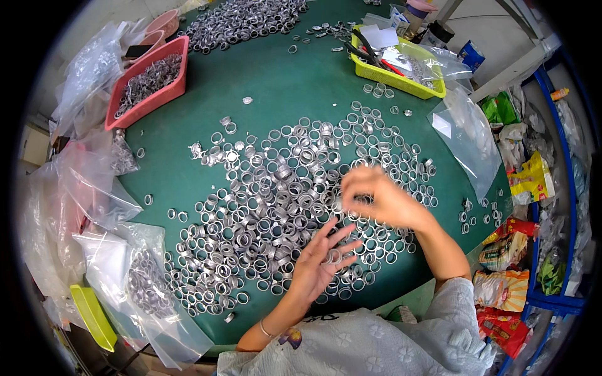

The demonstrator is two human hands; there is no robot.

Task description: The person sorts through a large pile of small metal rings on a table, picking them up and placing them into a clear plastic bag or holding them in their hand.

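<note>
A wide heap of small silver metal rings (282, 207) covers the round green table (276, 81). The left hand (320, 263) lies palm-up on the heap, fingers spread and loose, one ring resting against them. The right hand (376, 197) hovers blurred above the rings; whether it pinches one cannot be told. A red plastic tray (179, 69) of rings sits far left.

At the lower edge of the frame the person wears a pale grey-white top of soft fabric (376, 341) patterned with faint white flowers, with one darker purple and yellow flower print low centre. Its short sleeve (461, 301) ends above the right elbow. A thin silver bangle (266, 328) circles the left wrist. Both forearms and hands are bare.
</note>
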